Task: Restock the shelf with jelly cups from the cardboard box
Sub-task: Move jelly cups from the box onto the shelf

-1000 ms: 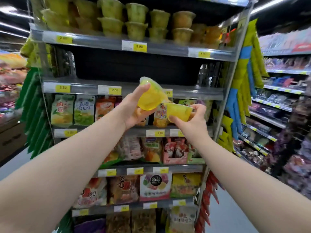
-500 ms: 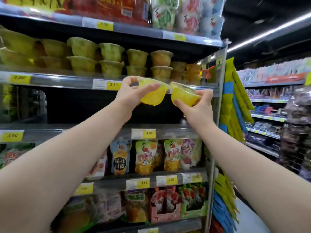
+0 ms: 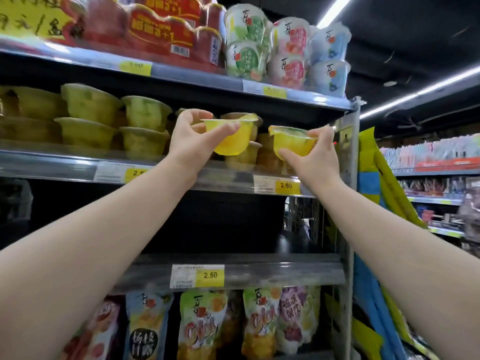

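My left hand (image 3: 191, 137) grips a yellow jelly cup (image 3: 232, 137) upright by its rim and side, in front of the jelly shelf (image 3: 65, 165). My right hand (image 3: 310, 157) holds a second yellow jelly cup (image 3: 292, 142), slightly tilted, near the shelf's right end. Behind both cups stand stacked jelly cups (image 3: 145, 126) in rows two high, green-yellow at left and orange-yellow (image 3: 245, 157) at right. The cardboard box is out of view.
Above is a shelf with red multipacks (image 3: 145, 29) and white pudding cups (image 3: 285, 53). An empty dark shelf (image 3: 233, 266) sits below the jelly shelf, then hanging snack pouches (image 3: 202, 326). A metal upright (image 3: 349, 178) ends the shelf at right; an aisle of shelves (image 3: 436, 175) lies beyond.
Both hands have risen with their cups from the lower shelves up to the jelly-cup shelf. The left cup has turned from tilted to upright. The view has tilted upward.
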The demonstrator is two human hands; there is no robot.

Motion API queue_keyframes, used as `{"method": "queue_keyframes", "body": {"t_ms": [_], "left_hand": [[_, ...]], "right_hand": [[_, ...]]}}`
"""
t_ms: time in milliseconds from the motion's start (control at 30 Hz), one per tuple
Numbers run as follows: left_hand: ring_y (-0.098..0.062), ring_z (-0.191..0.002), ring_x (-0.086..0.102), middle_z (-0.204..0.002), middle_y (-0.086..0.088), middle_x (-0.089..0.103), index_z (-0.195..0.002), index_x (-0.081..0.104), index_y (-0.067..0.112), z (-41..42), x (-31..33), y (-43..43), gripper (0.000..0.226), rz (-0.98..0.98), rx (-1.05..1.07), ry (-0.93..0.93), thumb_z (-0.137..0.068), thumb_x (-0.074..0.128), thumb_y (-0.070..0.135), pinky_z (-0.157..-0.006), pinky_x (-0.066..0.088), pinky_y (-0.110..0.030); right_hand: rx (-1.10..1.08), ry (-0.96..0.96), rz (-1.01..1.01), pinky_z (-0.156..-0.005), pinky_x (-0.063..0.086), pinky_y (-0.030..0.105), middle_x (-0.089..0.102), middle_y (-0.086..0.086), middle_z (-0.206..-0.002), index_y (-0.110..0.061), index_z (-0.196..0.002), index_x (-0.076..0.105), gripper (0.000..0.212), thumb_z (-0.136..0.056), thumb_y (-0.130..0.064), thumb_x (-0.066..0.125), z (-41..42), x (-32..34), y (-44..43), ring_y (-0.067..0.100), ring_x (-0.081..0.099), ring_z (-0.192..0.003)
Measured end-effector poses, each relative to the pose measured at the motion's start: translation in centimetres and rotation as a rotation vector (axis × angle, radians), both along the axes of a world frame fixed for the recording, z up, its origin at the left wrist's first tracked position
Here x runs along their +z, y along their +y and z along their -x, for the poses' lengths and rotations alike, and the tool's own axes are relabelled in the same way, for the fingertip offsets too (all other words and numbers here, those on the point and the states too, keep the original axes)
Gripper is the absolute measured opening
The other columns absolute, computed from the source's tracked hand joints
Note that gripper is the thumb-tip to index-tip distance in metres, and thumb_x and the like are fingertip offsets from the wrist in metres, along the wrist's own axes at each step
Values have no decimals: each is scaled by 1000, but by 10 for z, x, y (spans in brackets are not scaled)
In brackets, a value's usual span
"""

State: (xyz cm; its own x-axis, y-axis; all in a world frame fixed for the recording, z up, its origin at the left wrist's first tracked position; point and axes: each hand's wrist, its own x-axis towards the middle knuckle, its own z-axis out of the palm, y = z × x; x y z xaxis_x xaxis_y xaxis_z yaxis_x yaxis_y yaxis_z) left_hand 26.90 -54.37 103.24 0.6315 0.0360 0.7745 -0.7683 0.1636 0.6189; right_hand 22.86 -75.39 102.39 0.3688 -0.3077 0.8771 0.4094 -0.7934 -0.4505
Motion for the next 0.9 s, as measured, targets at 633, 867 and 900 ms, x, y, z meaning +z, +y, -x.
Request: {"method": "queue_keyframes", "body": {"t_ms": [633, 867, 900], "left_hand": [[-19, -104, 64, -112, -2, 64, -101, 52, 32, -10, 11, -37, 68, 7, 46, -47, -46, 80, 58, -89, 56, -42], [-17, -98, 66, -109, -2, 65, -103, 52, 31, -6, 12, -46, 58, -39, 40, -35, -59, 87, 44, -86, 57, -40], [-17, -97, 67, -108, -2, 66, -104, 52, 29, -5, 13, -49, 60, -44, 35, -41, -58, 88, 44, -84, 58, -39]], "right_hand": [[-123, 354, 231, -53, 38, 25, 48, -5, -96, -21, -128, 35, 64, -84, -59, 60, -36, 17, -32, 5, 46, -69], [-189, 289, 256, -91, 46, 43, 55, 0, -121, -25, -135, 37, 66, -84, -66, 50, -27, 18, -35, 22, 55, -105], [-121, 175, 239, -93, 45, 44, 56, -2, -122, -24, -132, 42, 61, -85, -62, 53, -23, 15, -36, 21, 54, -111]]}}
